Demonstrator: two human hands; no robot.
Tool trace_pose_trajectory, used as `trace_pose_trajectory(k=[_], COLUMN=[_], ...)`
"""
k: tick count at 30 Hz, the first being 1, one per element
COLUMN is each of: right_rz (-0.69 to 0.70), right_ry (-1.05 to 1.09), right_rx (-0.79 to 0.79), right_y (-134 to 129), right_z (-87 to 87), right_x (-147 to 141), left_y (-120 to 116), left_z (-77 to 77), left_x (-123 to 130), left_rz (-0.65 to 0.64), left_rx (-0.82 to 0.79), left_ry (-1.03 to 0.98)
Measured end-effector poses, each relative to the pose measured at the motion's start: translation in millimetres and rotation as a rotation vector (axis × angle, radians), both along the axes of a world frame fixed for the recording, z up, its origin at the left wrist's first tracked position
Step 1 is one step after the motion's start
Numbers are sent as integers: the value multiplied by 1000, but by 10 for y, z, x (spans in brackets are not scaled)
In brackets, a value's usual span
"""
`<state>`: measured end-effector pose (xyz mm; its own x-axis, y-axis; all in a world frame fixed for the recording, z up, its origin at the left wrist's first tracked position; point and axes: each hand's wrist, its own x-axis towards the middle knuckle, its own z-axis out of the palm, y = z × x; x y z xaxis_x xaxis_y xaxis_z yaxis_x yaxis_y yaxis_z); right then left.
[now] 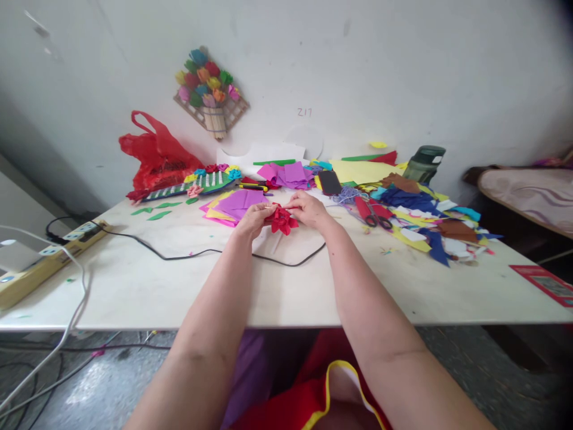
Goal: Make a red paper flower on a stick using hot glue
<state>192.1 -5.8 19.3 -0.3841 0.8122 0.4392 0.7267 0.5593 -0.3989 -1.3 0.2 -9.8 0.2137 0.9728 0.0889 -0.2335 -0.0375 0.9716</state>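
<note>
A red paper flower (282, 221) with pointed petals is held above the white table (290, 298). My left hand (256, 218) is closed on its left side. My right hand (308, 209) pinches at the flower's upper right edge, fingertips together; whether they grip a petal or a small piece is too fine to see. Just behind my left hand lies a stack of purple, yellow and pink paper sheets (239, 204). Under the flower a thin pale stick-like thing shows faintly on the table.
A black cable (165, 258) crosses the table below my hands toward a power strip (49, 263). Scissors (378, 221) and heaped paper scraps (430, 224) lie right, near a phone (330, 183) and bottle (424, 163). A red bag (156, 152) and green paper leaves (160, 215) are left.
</note>
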Motion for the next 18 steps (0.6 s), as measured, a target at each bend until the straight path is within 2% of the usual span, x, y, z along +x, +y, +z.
trace_pose_trajectory(k=[9,18], right_rz=[42,-16], right_ry=[26,4], right_rx=[-5,54], right_y=[27,-41], right_z=[-21,8], right_x=[16,-47], left_y=[16,33], left_z=[-7,-40], left_x=[-17,-55], left_rz=[1,-49], left_rx=[89,73], left_ry=[22,6])
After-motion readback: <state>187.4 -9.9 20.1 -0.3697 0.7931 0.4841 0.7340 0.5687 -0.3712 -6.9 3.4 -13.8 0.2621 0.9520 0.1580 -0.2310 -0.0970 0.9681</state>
